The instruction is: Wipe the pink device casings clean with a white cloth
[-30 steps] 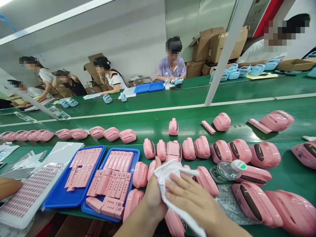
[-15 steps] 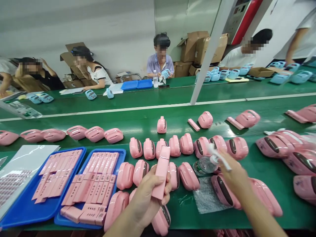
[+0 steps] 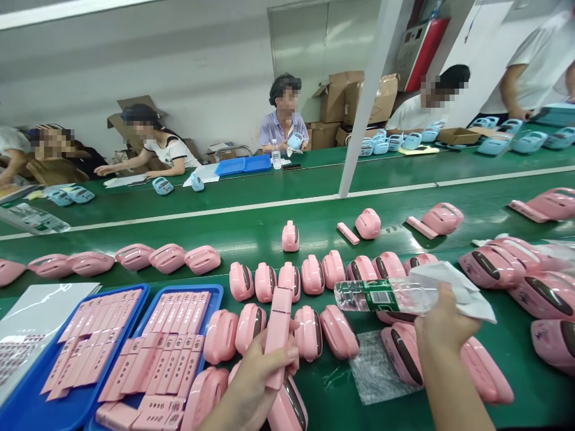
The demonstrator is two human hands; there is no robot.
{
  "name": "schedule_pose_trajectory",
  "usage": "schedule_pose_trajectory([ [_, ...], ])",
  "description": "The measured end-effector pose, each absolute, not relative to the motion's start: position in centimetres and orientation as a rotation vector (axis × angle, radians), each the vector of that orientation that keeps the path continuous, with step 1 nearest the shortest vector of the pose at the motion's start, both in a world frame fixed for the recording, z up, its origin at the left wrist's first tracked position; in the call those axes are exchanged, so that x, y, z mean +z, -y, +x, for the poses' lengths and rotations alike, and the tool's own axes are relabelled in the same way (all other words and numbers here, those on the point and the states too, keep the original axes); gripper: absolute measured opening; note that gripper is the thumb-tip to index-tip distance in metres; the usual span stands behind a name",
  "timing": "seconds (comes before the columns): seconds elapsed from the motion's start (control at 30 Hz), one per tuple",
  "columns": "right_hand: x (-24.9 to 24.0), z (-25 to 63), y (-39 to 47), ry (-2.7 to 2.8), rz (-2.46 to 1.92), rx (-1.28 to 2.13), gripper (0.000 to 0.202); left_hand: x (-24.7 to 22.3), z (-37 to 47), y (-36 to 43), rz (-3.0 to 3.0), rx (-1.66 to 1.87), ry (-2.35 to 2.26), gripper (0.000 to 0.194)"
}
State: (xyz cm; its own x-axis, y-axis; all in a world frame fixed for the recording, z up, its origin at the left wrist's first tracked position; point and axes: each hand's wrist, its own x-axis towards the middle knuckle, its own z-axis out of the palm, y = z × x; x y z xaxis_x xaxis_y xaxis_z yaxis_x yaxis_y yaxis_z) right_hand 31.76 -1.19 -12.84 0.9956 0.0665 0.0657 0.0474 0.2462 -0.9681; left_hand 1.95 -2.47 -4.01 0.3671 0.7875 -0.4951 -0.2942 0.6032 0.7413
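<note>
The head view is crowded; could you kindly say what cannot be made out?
In the head view:
Held pink bar: gripped part hidden by the left hand.
Near bottle: right end behind the white cloth.
Leftmost blue tray: front end cut off by the bottom edge.
Printed sheet: marks too small.

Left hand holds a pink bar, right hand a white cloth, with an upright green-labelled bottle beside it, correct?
Not upright: the head view shows that green-labelled bottle on its side. The left hand does hold the pink bar, and the right hand the white cloth.
</note>
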Motion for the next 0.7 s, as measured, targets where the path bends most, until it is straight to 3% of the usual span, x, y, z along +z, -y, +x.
schedule_pose_trajectory([
  [0.13, -10.7, 30.6, 0.9, -0.253, -1.161, 0.331, 0.015, -4.2, 4.2, 2.0, 0.755, 0.825, -0.914, 0.016],
  [0.27, -11.0, 28.1, 0.4, -0.337, -1.098, 0.533, 0.008, -3.5, 6.3, 1.4, 1.197, 0.780, -0.773, 0.032],
  [0.33, -11.4, 26.8, 0.4, -0.310, -1.068, 0.549, 0.008, -3.2, 6.9, 1.0, 1.399, 0.706, -0.767, 0.037],
  [0.53, -12.6, 24.9, 0.8, -0.226, -0.997, 0.662, 0.009, -3.3, 7.8, 0.2, 1.441, 0.802, -0.904, 0.015],
  [0.7, -13.1, 25.1, 0.5, -0.218, -0.928, 0.746, 0.020, -2.2, 7.8, 0.0, 1.337, 0.973, -0.947, 0.024],
])
